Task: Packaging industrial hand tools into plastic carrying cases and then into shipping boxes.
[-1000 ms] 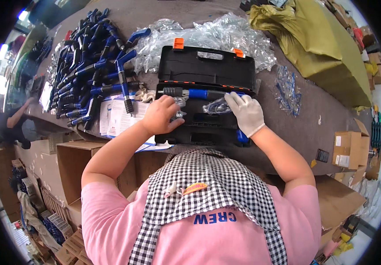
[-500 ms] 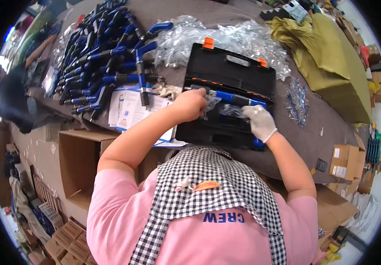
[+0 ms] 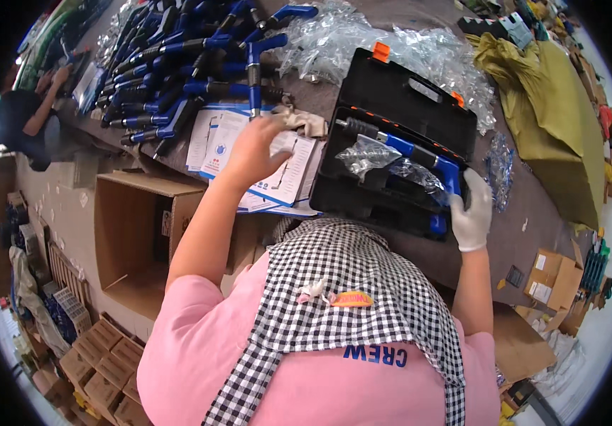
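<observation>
A black plastic tool case (image 3: 419, 90) with orange latches lies opened in front of me. Across it rests a blue-and-black tool (image 3: 400, 145) with a long barrel and an angled blue handle. Small clear plastic bags (image 3: 366, 156) lie in the case beside the tool. My bare left hand (image 3: 255, 153) is left of the case, over printed sheets (image 3: 285, 174), its fingers apart and holding nothing. At the case's right edge is my white-gloved right hand (image 3: 473, 213), fingers extended, its thumb near the tool's handle; whether it touches the handle I cannot tell.
Several similar blue-and-black tools (image 3: 160, 82) are heaped at the far left. Behind the case lie clear plastic bags (image 3: 384, 53); to its right, small packets (image 3: 498, 170) and a yellow-green sack (image 3: 554, 121). An opened cardboard box (image 3: 125, 234) stands left below the table. Another person (image 3: 29, 128) is far left.
My left hand has left the tool's barrel end and moved left over the papers. My right hand has shifted from over the case to its right edge. The tool now lies in the case unheld.
</observation>
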Demonstrator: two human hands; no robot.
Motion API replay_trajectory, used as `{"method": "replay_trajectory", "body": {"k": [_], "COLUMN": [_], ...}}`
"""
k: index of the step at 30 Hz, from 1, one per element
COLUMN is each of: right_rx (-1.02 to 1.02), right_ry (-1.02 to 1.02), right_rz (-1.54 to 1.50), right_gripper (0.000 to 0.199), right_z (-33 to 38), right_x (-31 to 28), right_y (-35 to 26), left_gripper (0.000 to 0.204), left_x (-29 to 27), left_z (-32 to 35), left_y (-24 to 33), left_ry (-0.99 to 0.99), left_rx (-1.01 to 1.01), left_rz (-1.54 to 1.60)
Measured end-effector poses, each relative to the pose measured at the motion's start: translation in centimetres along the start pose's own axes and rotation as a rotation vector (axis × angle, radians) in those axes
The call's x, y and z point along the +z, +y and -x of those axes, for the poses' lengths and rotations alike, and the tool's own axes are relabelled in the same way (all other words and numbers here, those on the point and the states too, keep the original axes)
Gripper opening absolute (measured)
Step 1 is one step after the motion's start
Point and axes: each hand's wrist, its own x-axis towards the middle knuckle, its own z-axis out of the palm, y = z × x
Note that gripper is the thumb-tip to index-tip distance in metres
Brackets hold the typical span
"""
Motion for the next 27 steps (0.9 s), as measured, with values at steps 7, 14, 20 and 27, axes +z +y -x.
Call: {"method": "replay_trajectory", "body": {"k": [7, 14, 20, 27], "right_rx": [-0.229, -0.269, -0.338, -0.333], "right_ry": [-0.046, -0.078, -0.055, -0.056], "right_rz": [-0.092, -0.189, -0.248, -0.306], "right_gripper": [0.037, 0.035, 0.032, 0.032], "right_z": [-0.1, -0.3, -0.5, -0.5], "right_x": [1.1, 2.3, 2.2, 2.4], "right_y": [-1.9, -3.2, -3.7, -3.9], "left_gripper": [0.074, 0.070, 0.056, 0.071], "left_x": [5.9, 5.4, 5.9, 5.0], "left_z": [10.0, 9.1, 10.3, 10.1], "left_y": [-6.2, -6.9, -8.6, -5.7], "left_ry": [-0.452, -0.579, -0.518, -0.578], "left_rx": [0.033, -0.029, -0.052, 0.047], "left_rz": [-0.381, -0.311, -0.225, -0.283]}}
